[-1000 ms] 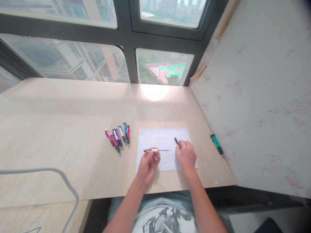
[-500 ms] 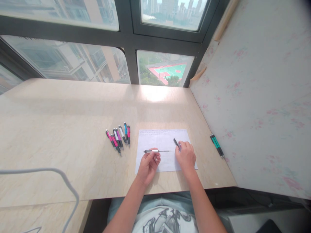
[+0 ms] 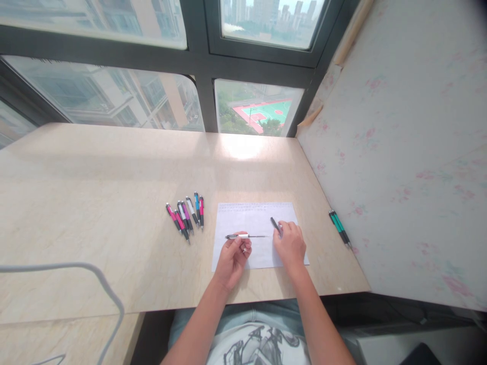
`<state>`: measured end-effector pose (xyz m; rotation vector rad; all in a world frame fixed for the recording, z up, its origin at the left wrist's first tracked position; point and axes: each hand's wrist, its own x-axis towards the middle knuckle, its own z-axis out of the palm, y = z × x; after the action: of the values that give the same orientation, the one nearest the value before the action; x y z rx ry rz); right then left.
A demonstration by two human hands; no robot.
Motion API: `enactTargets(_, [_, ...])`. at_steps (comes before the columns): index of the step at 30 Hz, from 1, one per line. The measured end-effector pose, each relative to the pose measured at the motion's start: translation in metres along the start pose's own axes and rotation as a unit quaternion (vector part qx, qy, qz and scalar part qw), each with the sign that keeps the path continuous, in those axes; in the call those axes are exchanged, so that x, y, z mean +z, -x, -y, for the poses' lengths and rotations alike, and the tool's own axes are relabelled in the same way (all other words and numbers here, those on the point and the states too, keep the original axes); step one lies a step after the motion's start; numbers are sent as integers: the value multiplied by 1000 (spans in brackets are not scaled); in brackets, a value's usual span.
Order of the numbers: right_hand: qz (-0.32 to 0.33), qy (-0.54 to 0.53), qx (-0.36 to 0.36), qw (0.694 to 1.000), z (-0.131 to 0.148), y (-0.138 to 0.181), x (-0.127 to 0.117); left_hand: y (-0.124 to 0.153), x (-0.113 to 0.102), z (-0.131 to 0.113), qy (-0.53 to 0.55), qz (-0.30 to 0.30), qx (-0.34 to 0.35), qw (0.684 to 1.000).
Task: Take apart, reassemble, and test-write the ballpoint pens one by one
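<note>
My left hand (image 3: pixel 234 257) is closed on a white pen body (image 3: pixel 239 236) with a thin refill sticking out to the right. My right hand (image 3: pixel 289 246) is closed on a small dark pen piece (image 3: pixel 274 223) that points up and left. Both hands rest over a white sheet of paper (image 3: pixel 251 220) with a line of writing along its far edge. The two pen parts are apart, a short gap between them.
Several pens (image 3: pixel 186 213) with pink, purple, white and blue barrels lie in a row left of the paper. Two green pens (image 3: pixel 339 228) lie near the table's right edge by the wall panel (image 3: pixel 399 152). A white cable (image 3: pixel 95 279) loops at lower left.
My right hand with the dark piece has drifted slightly left, toward the refill tip. My left hand has stayed in place.
</note>
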<state>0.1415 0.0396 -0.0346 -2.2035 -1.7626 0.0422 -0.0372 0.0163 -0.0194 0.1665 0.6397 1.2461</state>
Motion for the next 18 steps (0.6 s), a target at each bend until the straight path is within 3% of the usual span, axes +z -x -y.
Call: enactTargets(18, [-24,-70,-39,996,-1,-5,5,0,-1,1,8,-10,1,1000])
